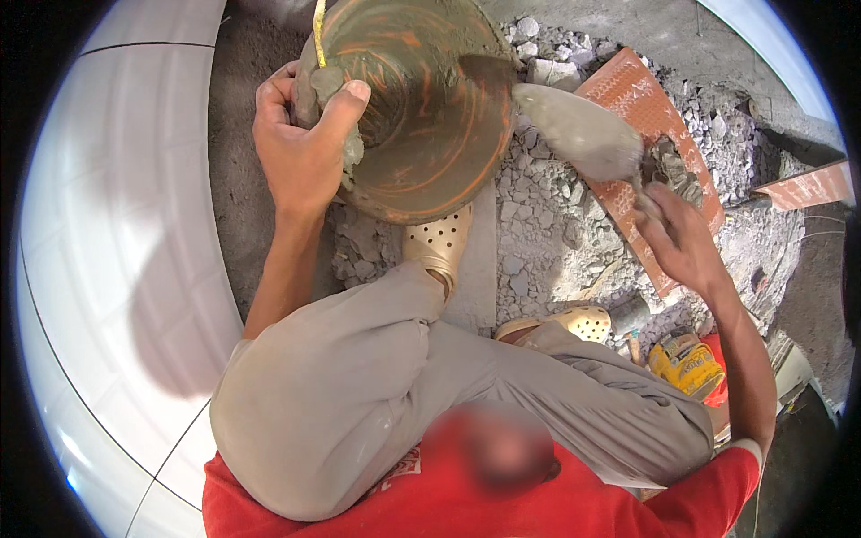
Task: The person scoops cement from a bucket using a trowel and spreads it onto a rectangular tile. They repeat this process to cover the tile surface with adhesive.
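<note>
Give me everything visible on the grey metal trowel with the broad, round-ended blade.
The grey metal trowel has a broad blade, dull and filmed with pale residue, that narrows toward a neck; the handle is mostly hidden in the person's right hand, which grips it. The blade points up and left in the picture, partly overlapping the ribbed reddish-brown tile. Its rounded end lies beside the grey-smeared orange round tub; whether it touches tub or tile is unclear.
</note>
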A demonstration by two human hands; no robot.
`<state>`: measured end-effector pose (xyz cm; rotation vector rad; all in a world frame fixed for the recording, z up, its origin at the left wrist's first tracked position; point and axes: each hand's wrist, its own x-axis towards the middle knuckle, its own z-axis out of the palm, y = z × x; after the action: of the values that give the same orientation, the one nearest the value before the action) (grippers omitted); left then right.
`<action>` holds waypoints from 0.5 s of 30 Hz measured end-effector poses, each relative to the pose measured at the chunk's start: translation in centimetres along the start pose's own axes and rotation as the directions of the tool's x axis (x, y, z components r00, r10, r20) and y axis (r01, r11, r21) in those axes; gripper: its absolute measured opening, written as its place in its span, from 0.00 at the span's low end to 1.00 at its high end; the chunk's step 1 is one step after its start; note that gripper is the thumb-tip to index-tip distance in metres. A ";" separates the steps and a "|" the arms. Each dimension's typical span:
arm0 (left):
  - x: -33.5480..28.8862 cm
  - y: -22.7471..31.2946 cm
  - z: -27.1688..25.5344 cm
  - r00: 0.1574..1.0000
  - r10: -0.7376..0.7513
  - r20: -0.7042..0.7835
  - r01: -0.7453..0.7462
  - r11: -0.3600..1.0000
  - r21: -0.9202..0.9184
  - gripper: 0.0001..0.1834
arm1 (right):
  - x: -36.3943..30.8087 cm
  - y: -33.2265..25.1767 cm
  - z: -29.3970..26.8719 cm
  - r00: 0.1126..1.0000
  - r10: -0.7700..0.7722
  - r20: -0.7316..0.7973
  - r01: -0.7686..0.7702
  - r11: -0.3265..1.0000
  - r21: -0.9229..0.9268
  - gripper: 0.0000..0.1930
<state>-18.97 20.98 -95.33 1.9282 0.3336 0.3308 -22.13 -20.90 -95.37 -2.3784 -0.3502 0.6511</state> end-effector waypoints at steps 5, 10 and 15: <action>-0.2 0.2 -0.5 0.998 -0.032 -0.045 0.033 0.999 0.010 0.28 | 5.2 -1.9 1.4 0.993 -0.010 0.119 0.018 0.998 -0.068 0.18; -0.2 0.1 -1.0 0.987 -0.083 -0.135 0.069 0.992 -0.105 0.25 | 5.9 -1.7 2.6 0.980 0.090 0.178 -0.082 0.995 -0.052 0.21; 0.1 -0.3 -0.9 0.978 -0.108 -0.178 0.079 0.983 -0.167 0.23 | 2.7 -3.3 4.7 0.938 0.064 0.341 -0.073 0.997 0.013 0.21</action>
<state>-19.27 21.89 -95.23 1.7229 0.5051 0.4631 -22.70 -14.88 -97.38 -2.2581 -0.4035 1.0992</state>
